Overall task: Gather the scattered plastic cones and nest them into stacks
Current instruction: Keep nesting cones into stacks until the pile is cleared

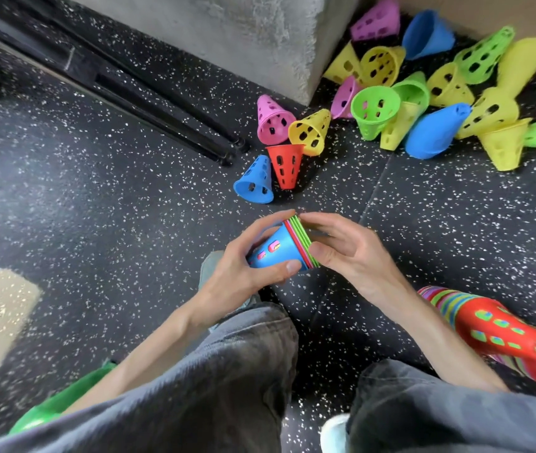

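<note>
Left hand (247,269) grips a small nested stack of perforated plastic cones, blue outermost (279,248); right hand (341,246) pinches its rims, above black speckled rubber flooring (113,207).

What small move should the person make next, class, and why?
Probably reach the right hand for the loose red perforated plastic cone: both hands hold the blue-topped nested stack, and that cone lies nearest on the speckled floor.

Bright, even daylight; soft shadows; wide-angle bending and slight blur toward the edges.
</note>
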